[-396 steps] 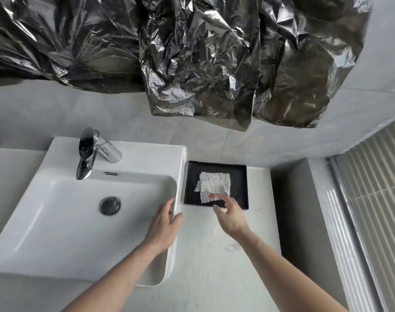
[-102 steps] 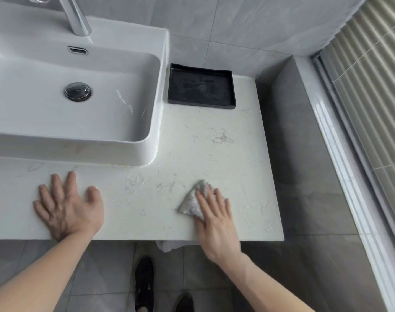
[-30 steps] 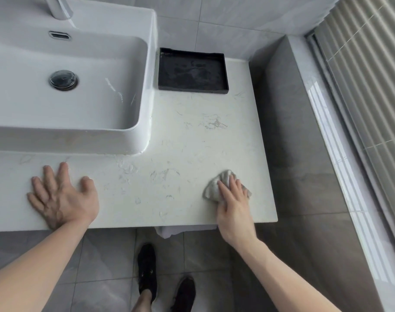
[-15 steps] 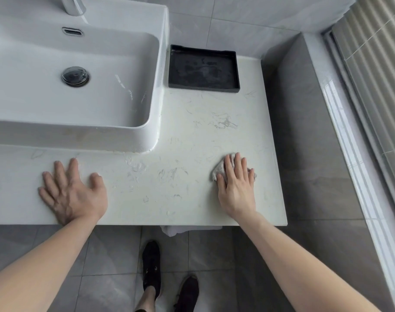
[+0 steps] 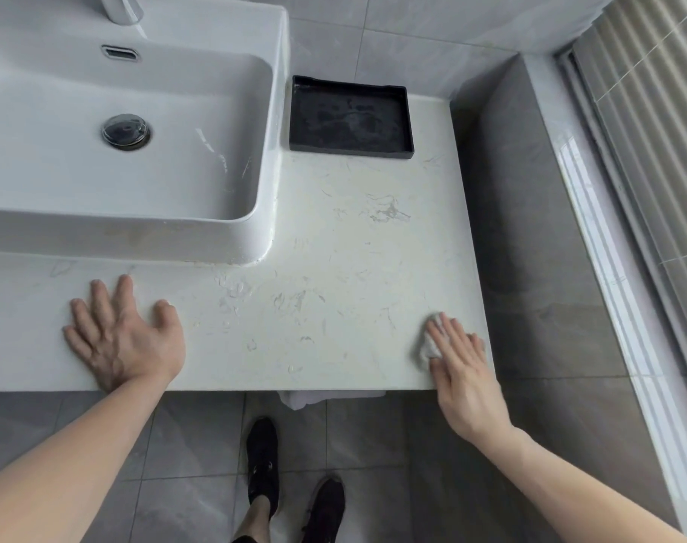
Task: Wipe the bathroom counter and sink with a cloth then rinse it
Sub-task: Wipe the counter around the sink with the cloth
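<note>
Nearest the camera: two black shoes (image 5: pixel 294 499) on grey floor tiles (image 5: pixel 193 436), w/ both bare forearms reaching up to the counter (image 5: pixel 334 244). A bit of white fabric (image 5: pixel 326 397) hangs just under the counter's front edge, btwn the arms.

Left hand (image 5: pixel 124 339) lies flat on the counter near the front edge, fingers straight & spread, thumb out to the side, holding nothing. It sits just in front of the sink (image 5: pixel 263 213) wall.

Right hand (image 5: pixel 457 362) is at the counter's front right corner, fingers straight & close together, pressing the cloth (image 5: pixel 426 344) down onto the surface. Cloth is bunched, pale grey-white, mostly under the fingers; only its left part shows. Hand is slightly blurred.

Mid counter: whitish streaks & smears across the marble-look top.

Further back: white rectangular sink w/ metal drain plug (image 5: pixel 125 131) & overflow slot (image 5: pixel 120 53); base of the chrome tap (image 5: pixel 122 7) at the top edge. Right of the sink, touching the back wall, a black tray (image 5: pixel 408 123), smeared inside. Grey wall ledge & ribbed window panel on the far right.
</note>
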Demonstrator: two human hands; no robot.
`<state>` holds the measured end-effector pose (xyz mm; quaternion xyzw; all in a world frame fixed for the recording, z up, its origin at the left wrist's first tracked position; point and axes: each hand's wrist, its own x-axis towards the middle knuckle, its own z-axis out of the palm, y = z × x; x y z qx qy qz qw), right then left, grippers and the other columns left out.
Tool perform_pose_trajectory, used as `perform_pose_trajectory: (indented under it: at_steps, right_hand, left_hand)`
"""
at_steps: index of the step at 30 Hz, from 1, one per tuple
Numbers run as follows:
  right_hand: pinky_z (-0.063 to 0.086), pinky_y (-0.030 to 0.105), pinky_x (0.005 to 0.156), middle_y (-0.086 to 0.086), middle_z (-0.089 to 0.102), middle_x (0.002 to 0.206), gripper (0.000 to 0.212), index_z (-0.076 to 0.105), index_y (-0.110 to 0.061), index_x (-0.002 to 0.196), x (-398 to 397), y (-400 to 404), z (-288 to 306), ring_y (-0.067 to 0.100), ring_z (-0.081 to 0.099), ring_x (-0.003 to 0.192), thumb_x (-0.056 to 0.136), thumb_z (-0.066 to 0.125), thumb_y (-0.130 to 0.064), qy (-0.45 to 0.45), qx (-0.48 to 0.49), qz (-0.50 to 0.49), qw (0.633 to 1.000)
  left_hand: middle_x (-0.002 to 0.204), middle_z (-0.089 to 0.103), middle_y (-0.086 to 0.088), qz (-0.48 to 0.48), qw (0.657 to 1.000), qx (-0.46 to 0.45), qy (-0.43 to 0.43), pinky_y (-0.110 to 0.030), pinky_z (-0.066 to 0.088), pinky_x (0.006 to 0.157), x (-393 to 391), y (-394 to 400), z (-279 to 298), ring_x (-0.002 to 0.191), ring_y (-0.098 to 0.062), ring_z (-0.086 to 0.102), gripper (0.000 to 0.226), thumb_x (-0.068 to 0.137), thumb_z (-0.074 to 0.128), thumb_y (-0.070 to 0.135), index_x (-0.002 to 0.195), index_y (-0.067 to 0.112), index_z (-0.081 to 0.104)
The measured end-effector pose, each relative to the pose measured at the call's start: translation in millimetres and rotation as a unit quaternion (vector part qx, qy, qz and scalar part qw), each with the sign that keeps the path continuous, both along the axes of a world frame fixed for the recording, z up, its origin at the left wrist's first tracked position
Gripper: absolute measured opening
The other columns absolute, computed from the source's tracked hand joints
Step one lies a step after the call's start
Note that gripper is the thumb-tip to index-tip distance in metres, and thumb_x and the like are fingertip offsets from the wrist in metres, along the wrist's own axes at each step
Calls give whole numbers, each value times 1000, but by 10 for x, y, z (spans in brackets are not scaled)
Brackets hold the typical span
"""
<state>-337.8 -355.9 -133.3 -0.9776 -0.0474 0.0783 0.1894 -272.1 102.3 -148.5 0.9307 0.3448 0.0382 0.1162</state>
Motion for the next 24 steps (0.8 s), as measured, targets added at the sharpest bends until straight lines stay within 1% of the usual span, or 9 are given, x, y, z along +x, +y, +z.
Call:
perform_pose_trajectory:
  at_steps: [3,5,9,12,14,17,20,22,24]
  right_hand:
    - [25,48,127,-11,19,170,52,34,-23,161,165,-295,3,12,12,159,109,40,-25,-3,16,-88,996]
    - [27,49,126,-11,18,170,52,32,-22,161,363,-332,6,16,12,159,110,39,-24,1,25,-118,993]
    - [16,54,127,-2,13,173,52,24,-20,163,836,-74,-35,31,5,160,112,30,-29,5,-5,-148,989]
    - [8,53,127,-1,10,173,56,19,-24,164,1161,219,-47,31,4,159,110,22,-38,1,-57,-180,982]
    - [9,54,125,0,14,173,56,24,-24,163,1375,378,-53,32,9,158,108,24,-39,-6,-59,-184,981]
    - [9,53,125,0,15,173,58,24,-25,163,1638,622,-80,32,9,158,107,24,-42,-4,-50,-157,986]
    - [6,54,127,-3,16,173,58,25,-27,163,1697,942,-86,30,9,159,107,27,-44,-9,-33,-101,994]
    - [8,55,126,-2,17,172,58,27,-26,162,1559,1188,-62,29,11,159,107,33,-43,-17,-16,-31,999]
    - [11,56,126,-1,18,172,59,26,-25,163,1270,1419,-35,29,11,159,107,35,-42,-26,-12,68,997]
  left_hand:
    - [169,19,-2,-1,1000,-3,-5,-53,3,126,-9,-3,7,157,-30,7,65,93,38,51,155,33,31]
    - [169,19,-3,-1,1000,-3,-7,-54,3,126,-8,-6,12,156,-30,8,65,92,39,51,154,33,31]
    - [169,19,-3,-1,1000,-3,-6,-54,5,126,-8,-7,23,156,-30,9,65,92,39,50,154,33,31]
    - [169,19,-3,-2,1000,-2,-8,-54,5,126,-8,-5,21,157,-30,9,65,92,38,50,154,33,31]
    - [169,19,-3,-1,1000,2,-10,-54,5,126,-8,-13,17,156,-30,9,64,92,40,49,154,32,32]
    - [169,19,-3,0,1000,2,-13,-54,5,126,-4,-21,13,156,-30,9,64,93,41,49,154,32,32]
    - [169,19,-2,-1,1000,4,-8,-54,5,126,-5,-10,3,157,-30,8,65,93,40,50,154,32,32]
    - [169,19,-2,-1,1000,5,-8,-54,6,126,-1,-8,5,157,-30,8,65,92,40,50,154,32,32]
    - [169,19,-2,-1,1000,4,-8,-54,6,126,-3,-9,9,157,-30,8,65,92,40,50,154,32,32]
